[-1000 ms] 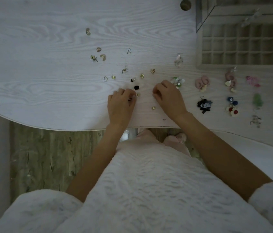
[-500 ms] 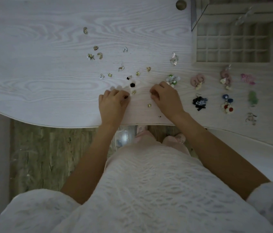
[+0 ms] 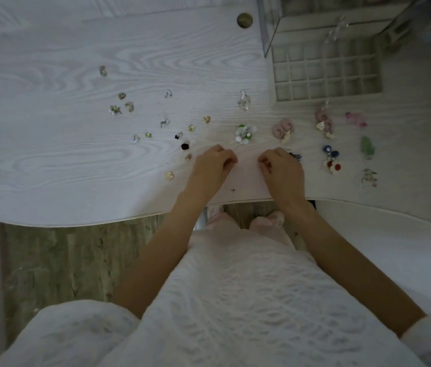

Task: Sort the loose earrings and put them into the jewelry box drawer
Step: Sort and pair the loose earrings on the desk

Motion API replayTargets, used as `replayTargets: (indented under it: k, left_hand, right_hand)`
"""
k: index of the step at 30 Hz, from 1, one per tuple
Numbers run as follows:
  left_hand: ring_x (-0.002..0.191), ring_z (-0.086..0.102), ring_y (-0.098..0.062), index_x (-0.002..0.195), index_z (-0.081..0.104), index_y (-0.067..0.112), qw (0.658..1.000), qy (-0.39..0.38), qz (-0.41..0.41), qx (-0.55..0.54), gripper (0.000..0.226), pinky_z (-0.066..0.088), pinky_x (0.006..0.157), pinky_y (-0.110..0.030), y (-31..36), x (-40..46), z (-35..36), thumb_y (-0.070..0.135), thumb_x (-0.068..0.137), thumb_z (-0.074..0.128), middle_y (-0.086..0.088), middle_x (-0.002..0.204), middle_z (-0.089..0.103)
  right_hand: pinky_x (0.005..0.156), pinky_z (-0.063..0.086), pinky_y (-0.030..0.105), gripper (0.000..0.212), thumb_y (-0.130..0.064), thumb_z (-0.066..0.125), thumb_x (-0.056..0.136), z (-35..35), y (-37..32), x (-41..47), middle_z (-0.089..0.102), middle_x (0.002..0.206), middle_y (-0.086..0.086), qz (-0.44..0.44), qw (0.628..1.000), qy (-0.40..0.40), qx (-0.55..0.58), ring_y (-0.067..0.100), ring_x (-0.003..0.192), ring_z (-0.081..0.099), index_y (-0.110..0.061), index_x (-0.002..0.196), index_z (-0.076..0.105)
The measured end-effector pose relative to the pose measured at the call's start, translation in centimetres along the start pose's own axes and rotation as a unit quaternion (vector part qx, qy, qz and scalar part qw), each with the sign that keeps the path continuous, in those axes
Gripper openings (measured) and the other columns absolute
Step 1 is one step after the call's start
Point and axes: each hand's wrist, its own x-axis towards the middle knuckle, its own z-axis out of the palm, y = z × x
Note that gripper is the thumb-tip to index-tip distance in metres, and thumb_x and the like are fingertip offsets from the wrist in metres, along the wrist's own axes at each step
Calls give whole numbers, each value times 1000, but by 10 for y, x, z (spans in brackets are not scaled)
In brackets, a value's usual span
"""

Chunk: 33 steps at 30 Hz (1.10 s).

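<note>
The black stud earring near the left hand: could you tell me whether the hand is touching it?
Apart. The head view shows bare table between the black stud earring and the left hand.

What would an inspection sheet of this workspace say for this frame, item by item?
Surface: white wood-grain table, curved front edge.
Job's things: small loose earrings scattered left of centre; larger colourful earrings grouped at right; open gridded drawer, its cells look empty.
Clutter: round brown knob on the table.
Hands: left hand and right hand on the table, fingers curled; whether they hold anything cannot be told.
Cables: nothing seen.
Surroundings: dim light; wood floor below; the person wears a white textured garment.
</note>
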Motion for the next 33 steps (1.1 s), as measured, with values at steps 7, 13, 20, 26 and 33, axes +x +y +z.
replayTargets:
  k: [7,13,20,26,33]
  left_hand:
    - [94,56,-24,115,60,13,996,-51,0,74,38,39,78,-27,16,26,4,-2,83,48,-6,104,66]
    - [99,57,-25,116,59,13,999,-15,5,42,41,43,83,-30,14,16,0,1,77,60,-8,115,59]
    - [84,60,-23,109,61,8,996,55,-71,-17,26,50,79,-36,10,6,17,7,83,61,-10,102,60]
    - [81,63,-25,100,67,6,990,92,-91,-62,20,51,77,-38,23,13,29,3,81,62,-12,91,68]
    - [81,65,-23,99,69,8,989,101,-81,-77,18,52,78,-34,18,7,27,7,83,62,-9,90,70]
  right_hand:
    - [73,46,37,9,-9,55,88,-3,2,14,62,94,13,26,999,1,22,26,82,58,-6,91,63]
    - [71,38,30,13,-6,52,90,-5,2,13,59,99,15,35,999,-3,26,28,86,57,-2,98,62]
    - [79,41,33,23,-6,54,89,-1,-4,9,56,109,18,46,998,-34,25,29,94,55,-1,110,59]
    - [83,48,35,25,-2,60,82,4,-16,22,61,102,18,56,996,-34,67,28,92,59,-2,107,63]
    - [84,50,40,33,5,57,78,3,-19,26,62,100,20,42,994,-35,98,29,90,60,-2,110,63]
